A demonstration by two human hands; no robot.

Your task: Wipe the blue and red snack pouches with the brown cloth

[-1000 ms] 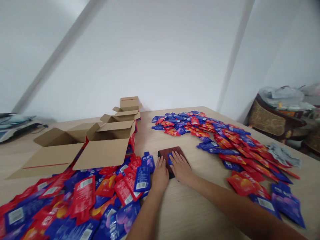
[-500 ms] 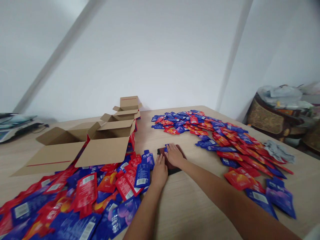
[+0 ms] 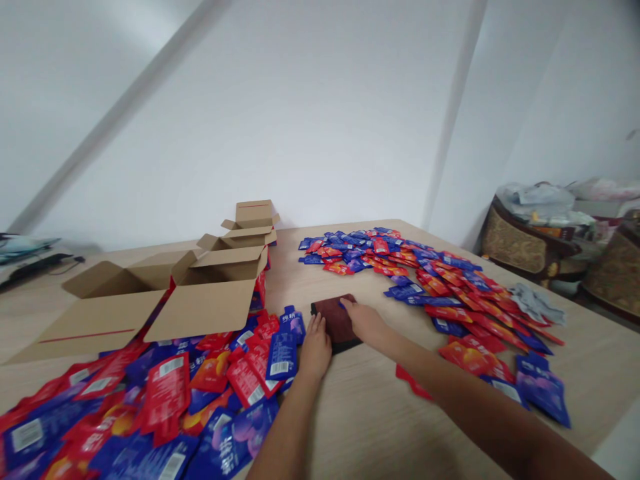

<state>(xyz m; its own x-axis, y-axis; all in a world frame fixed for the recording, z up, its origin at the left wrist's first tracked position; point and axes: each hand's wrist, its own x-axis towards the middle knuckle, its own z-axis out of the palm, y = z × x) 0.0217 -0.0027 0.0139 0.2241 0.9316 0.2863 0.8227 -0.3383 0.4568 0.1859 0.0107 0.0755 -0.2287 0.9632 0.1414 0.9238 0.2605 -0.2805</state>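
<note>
A folded dark brown cloth (image 3: 334,319) with a black edge lies on the table between my hands. My left hand (image 3: 316,347) rests along its left side, fingers stretched out and touching the edge. At the cloth's right side my right hand (image 3: 367,323) is closed in a pinch. A small blue end of a pouch (image 3: 343,305) shows at its fingertips; the rest is hidden by the hand. Beneath my right forearm a red pouch (image 3: 411,383) is partly visible. Left of my left hand lies a blue pouch (image 3: 283,355) with a barcode, on a pile of red and blue pouches (image 3: 167,393).
Open cardboard boxes (image 3: 203,307) stand in a row at the left, flaps outward. Another heap of red and blue pouches (image 3: 450,287) curves along the right side, with a grey cloth (image 3: 537,303) beside it. A patterned armchair (image 3: 517,243) holding bags stands beyond the table's right edge.
My right hand has moved right across the cloth, its fingers going from flat to pinched. More brown cloth is exposed, and a red pouch now shows under my right forearm. My left hand stays.
</note>
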